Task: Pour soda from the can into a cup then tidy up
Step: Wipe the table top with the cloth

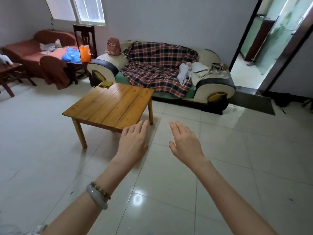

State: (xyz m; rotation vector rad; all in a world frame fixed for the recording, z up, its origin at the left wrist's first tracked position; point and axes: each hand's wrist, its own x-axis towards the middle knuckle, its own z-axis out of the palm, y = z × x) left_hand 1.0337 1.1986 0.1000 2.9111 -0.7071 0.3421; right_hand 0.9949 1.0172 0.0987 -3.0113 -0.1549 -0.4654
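My left hand point(133, 141) and my right hand point(185, 141) are stretched out in front of me above the tiled floor, palms down, fingers extended, holding nothing. A low wooden table point(110, 106) stands just beyond my left hand; only a folded yellowish cloth point(105, 84) lies at its far corner. No soda can or cup is visible anywhere in view. I wear a pale bangle and a bead bracelet point(98, 195) on my left wrist.
A cream sofa point(105, 65) draped with a plaid blanket point(157, 68) sits behind the table. A red armchair point(33, 53), dark wooden chair point(84, 36) and side table point(8, 72) stand at left. An open doorway point(264, 48) is at right.
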